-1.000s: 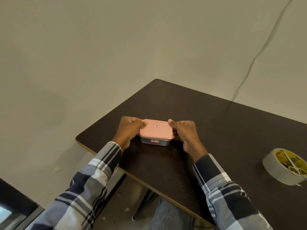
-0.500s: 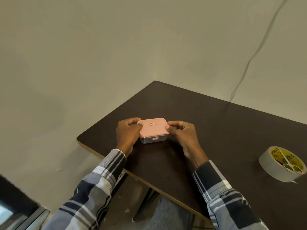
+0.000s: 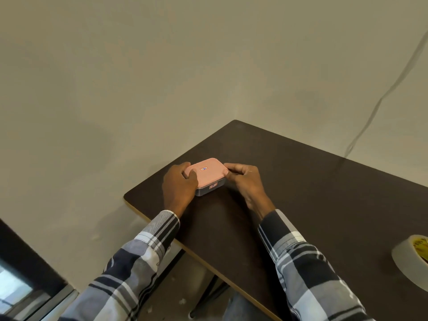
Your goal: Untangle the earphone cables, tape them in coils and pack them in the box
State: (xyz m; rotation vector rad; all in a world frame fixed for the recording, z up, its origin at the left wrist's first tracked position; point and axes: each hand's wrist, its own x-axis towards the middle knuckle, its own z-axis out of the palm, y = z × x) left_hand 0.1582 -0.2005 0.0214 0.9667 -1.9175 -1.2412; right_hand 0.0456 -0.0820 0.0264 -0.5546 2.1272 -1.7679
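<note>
I'm seeing a matt pink plastic lid (image 3: 206,170) over a clear, slightly glossy plastic box (image 3: 209,189), sat on a dark, smooth, matt bench (image 3: 301,193) with a pale wood-like edge. The sleeves (image 3: 308,269) are soft plaid cloth; the tape roll (image 3: 408,265) looks papery, matt.

You are in a plain, sparsely furnished room, more a makeshift workspace than a fitted office or lab. Evidence: bare, unpainted-looking beige wall (image 3: 139,77); a thin loose cable (image 3: 379,100) hanging down it; a dark laminate table (image 3: 312,193) pushed into the corner; a dusty, speckled floor (image 3: 185,286) under it; a window frame (image 3: 27,281) at lower left.
</note>
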